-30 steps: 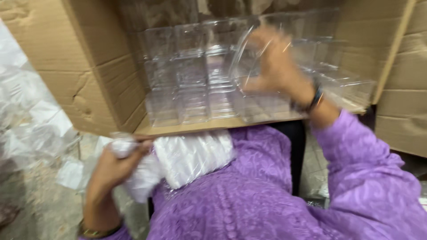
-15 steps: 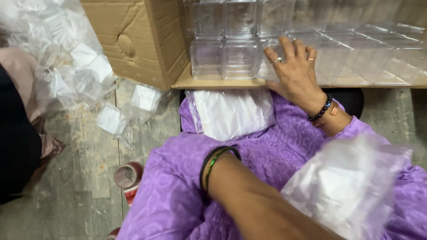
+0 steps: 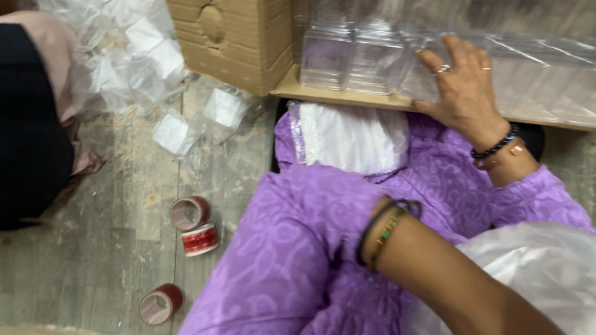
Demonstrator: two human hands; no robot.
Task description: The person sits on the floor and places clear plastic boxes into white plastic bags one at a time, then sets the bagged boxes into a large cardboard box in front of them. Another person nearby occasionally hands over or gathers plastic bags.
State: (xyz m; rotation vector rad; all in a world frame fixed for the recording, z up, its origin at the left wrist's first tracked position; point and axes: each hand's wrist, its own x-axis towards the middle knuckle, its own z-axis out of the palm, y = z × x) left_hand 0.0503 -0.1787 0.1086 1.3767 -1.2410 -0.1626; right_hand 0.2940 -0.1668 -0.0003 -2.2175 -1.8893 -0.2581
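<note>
Resting right hand [image 3: 462, 87] on clear plastic boxes [image 3: 354, 59] (inside cardboard carton [image 3: 233, 37]).

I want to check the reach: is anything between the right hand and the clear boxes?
Nothing visible does. The right hand lies flat on the clear boxes inside the carton.

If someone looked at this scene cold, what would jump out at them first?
Probably the bright purple patterned garment filling the lower middle. Next, the right hand resting on rows of clear plastic boxes in an open brown cardboard carton at the top. Three red tape rolls lie on the grey wooden floor at lower left.
</note>
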